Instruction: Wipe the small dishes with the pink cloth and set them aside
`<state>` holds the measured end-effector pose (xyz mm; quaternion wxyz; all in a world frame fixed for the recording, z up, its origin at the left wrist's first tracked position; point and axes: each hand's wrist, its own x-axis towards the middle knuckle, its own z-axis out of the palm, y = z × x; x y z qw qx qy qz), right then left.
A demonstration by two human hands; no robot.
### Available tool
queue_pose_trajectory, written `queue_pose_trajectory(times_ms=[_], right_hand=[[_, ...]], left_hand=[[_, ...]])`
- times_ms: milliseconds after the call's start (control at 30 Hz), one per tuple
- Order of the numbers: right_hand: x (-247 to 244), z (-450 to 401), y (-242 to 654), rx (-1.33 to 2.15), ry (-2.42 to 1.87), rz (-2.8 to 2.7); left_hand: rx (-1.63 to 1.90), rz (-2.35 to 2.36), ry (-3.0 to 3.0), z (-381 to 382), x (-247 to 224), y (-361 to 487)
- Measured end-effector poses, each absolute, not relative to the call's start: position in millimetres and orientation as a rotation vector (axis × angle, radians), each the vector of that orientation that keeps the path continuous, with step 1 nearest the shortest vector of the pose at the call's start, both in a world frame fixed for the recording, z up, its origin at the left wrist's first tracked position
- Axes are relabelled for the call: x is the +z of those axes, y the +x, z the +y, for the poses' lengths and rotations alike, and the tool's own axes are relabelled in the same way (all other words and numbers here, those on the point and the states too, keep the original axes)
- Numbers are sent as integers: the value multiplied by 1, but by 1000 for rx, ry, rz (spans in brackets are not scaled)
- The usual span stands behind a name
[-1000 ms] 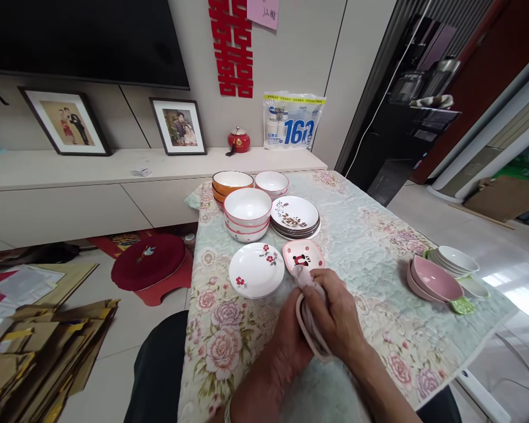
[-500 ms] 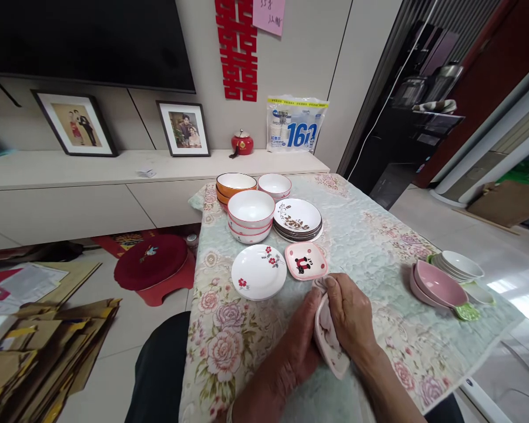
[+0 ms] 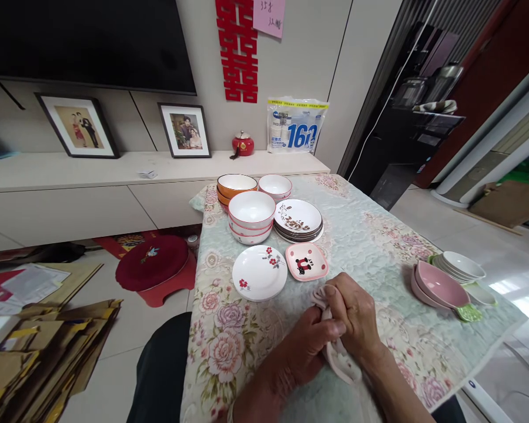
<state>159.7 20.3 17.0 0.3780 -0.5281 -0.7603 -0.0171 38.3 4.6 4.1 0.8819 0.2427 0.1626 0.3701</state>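
Note:
Low over the near side of the table, my left hand (image 3: 309, 342) is closed round a small pale pink dish (image 3: 344, 365), tilted on edge and mostly covered by my fingers. My right hand (image 3: 358, 314) is closed on a whitish cloth (image 3: 320, 295), bunched over the dish's far edge. Just beyond my hands lies a pink square dish (image 3: 307, 262) with a cartoon figure. Left of it is a white plate (image 3: 259, 273) with red flowers.
Stacked bowls (image 3: 251, 217) and brown-flowered plates (image 3: 298, 218) stand farther back on the flowered tablecloth (image 3: 229, 352). At the right are pink bowls (image 3: 441, 283) and white bowls (image 3: 464, 264). A red stool (image 3: 152, 264) stands left of the table.
The dish has turned and dropped slightly, and less of its face shows. My left thumb now lies across it, and my right hand with the cloth has shifted slightly.

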Motion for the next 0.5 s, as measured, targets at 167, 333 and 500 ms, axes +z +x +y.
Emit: queue_pose_trajectory(times_ms=[167, 333, 500], right_hand=[[8, 29, 162, -7, -1557, -1822], [-2, 32, 167, 64, -1730, -1725], [-1, 30, 171, 308, -1753, -1599]], left_hand=[[860, 401, 505, 6, 7, 41], [966, 407, 503, 5, 15, 41], [1011, 471, 477, 0, 14, 41]])
